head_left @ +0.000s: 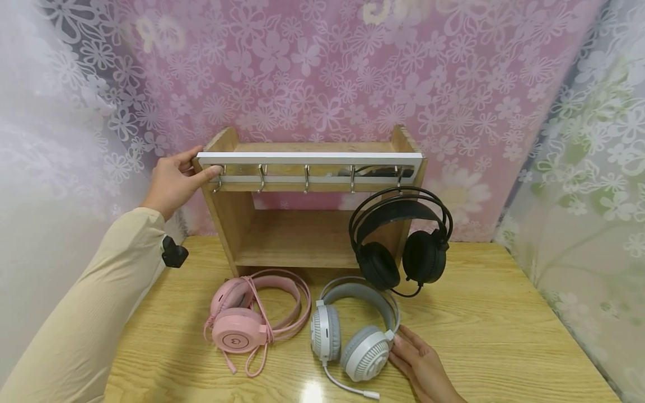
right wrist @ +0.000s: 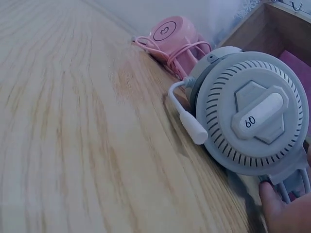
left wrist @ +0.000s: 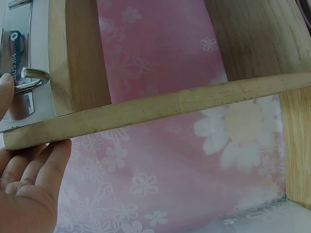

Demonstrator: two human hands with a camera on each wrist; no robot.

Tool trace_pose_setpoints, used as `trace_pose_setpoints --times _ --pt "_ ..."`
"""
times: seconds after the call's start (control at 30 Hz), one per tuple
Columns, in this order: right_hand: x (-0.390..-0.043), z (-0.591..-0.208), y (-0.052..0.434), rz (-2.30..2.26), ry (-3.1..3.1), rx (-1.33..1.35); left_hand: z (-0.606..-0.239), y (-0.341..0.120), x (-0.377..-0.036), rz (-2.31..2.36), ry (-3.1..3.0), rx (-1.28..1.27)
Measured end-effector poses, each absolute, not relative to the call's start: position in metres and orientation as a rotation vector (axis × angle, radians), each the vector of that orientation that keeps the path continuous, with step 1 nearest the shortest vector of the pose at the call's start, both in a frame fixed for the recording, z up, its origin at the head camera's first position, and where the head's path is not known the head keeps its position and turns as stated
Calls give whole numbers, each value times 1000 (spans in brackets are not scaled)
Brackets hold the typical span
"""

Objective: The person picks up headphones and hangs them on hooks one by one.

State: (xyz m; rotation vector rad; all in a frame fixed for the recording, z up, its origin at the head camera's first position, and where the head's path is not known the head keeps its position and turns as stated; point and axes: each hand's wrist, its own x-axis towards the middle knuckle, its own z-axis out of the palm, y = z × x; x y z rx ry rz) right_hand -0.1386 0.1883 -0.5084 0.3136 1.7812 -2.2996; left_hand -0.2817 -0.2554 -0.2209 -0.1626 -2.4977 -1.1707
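Observation:
My left hand [head_left: 194, 167] grips the top left corner of a wooden rack [head_left: 234, 224], with the thumb [left wrist: 6, 85] lying on its metal hook rail [head_left: 307, 159] beside the first hook [left wrist: 34, 77]. A black headset [head_left: 425, 257] hangs from the rightmost hook. On the table in front lie a pink headset [head_left: 237, 330] and a grey-white headset [head_left: 365, 352]. My right hand [head_left: 403, 347] rests beside the grey-white one. Its straight fingers touch the right ear cup [right wrist: 252, 116], and one fingertip [right wrist: 272, 199] is on the cup's yoke. The microphone [right wrist: 192, 124] points towards the table's front.
The wooden table [head_left: 504, 324] is enclosed by flowered curtains, pink behind [head_left: 322, 73], white on the left and green on the right. The rack's three middle hooks [head_left: 305, 178] are bare. A small black device [head_left: 173, 253] sits by my left sleeve.

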Motion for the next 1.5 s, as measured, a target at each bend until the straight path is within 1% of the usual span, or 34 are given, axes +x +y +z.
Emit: trace_pose_setpoints --times 0.1,0.6,1.5 --pt "-140 -508 186 -2292 1805 370 -221 -255 -282 -1179 -2497 -165" --pt "-147 -503 178 -2261 1775 484 -220 -255 -279 -1170 -2505 -159" --pt "-143 -507 180 -2347 1623 419 -221 -255 -282 -1189 -2502 -146"
